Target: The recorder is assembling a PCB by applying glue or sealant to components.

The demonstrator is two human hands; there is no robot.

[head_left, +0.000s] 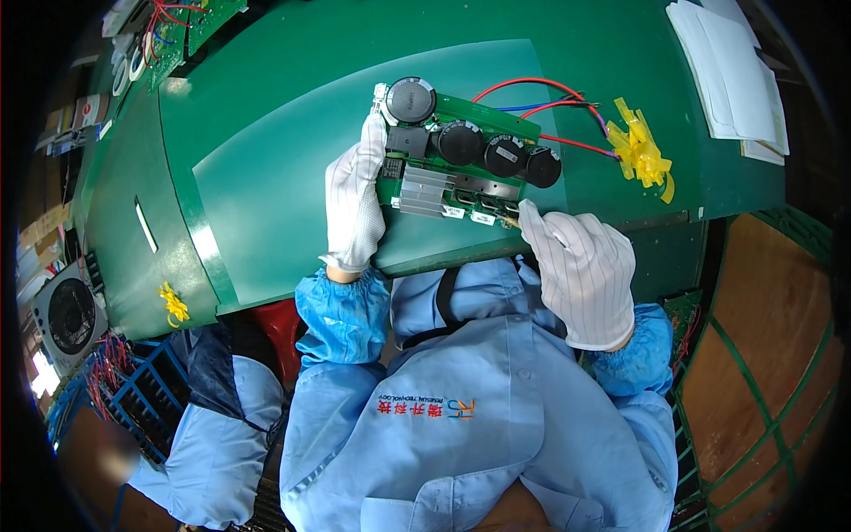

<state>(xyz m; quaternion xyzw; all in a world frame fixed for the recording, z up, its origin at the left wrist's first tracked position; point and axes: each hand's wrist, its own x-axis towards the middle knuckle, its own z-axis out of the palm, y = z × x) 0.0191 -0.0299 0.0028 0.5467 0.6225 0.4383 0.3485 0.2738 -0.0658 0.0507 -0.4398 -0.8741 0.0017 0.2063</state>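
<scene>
- The grip: the left hand lies flat along the left end of the circuit board, fingers curled over its far corner; the right hand pinches the board's near edge with its fingertips.
- The step looks like steadying the board on the green bench for inspection; turning it would need both hands lifting together.
- Beyond, red and blue wires run to yellow tape; papers lie far right.
- No containers show on the bench.

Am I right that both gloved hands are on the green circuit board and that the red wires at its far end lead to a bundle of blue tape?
Not quite: in the head view the tape bundle is yellow, not blue. Both gloved hands, left hand and right hand, do touch the circuit board.
</scene>
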